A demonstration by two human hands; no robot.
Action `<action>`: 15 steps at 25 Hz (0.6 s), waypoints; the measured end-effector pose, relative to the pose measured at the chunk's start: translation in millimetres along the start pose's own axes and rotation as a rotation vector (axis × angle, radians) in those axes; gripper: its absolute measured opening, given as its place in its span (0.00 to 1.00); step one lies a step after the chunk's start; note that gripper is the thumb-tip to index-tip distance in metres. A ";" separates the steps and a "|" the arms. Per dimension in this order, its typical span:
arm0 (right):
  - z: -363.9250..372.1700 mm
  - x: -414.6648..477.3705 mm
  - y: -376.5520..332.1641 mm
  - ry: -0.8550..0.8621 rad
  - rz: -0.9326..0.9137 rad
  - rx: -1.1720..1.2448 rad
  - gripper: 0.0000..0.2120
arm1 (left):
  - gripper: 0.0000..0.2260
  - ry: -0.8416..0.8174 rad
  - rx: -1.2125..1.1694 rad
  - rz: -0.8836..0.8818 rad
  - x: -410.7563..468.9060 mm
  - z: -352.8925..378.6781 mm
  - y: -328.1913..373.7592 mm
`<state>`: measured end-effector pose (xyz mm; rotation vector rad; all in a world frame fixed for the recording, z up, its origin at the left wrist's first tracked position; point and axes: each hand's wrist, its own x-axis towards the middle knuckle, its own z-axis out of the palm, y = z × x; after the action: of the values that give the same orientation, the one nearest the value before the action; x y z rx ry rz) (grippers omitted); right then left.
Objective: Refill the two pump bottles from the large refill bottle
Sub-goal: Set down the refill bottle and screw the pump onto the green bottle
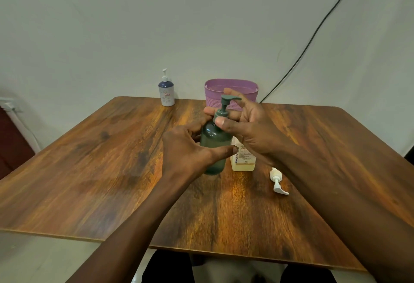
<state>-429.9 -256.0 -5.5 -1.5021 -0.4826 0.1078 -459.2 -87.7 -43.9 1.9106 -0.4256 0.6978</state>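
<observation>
Green pump bottle (215, 146), mid-tabletop (89, 170): pump collar in hand.
Left hand (188, 148) clasping body; right hand (242, 123) fingers (220, 122) pinching collar. Advised: keep upright, turn squarely.

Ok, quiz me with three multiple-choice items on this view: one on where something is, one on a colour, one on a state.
1. Where is the loose white pump head?
A. lying on the table, at the person's right
B. inside the purple basket
C. screwed onto the refill bottle

2. What colour is the pump bottle held in both hands?
A. white
B. dark green
C. purple

3. What is the right hand doing?
A. resting flat on the table
B. gripping the green bottle's pump collar
C. holding the basket

Answers: 1 A, it lies flat on the wood; 2 B, its body and pump are green; 3 B, its thumb and fingers pinch the collar while the left hand holds the body.
</observation>
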 end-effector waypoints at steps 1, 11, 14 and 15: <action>1.1 -0.8 1.1 0.077 -0.029 -0.017 0.36 | 0.30 -0.003 0.005 0.002 0.9 0.1 0.5; 1.8 -5.1 -11.7 0.027 -0.008 -0.265 0.23 | 0.33 0.012 -0.026 -0.057 -3.5 2.2 -3.4; -1.7 -9.1 -11.0 0.084 -0.078 -0.242 0.19 | 0.34 -0.019 -0.045 -0.047 -3.1 1.3 3.0; -0.3 -9.8 -10.5 0.131 -0.105 -0.275 0.19 | 0.33 -0.013 -0.063 -0.055 -4.4 2.7 3.2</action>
<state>-441.1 -260.7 2.3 -1.7365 -0.4831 -0.1444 -463.6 -91.5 -45.4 1.8620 -0.3971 0.6290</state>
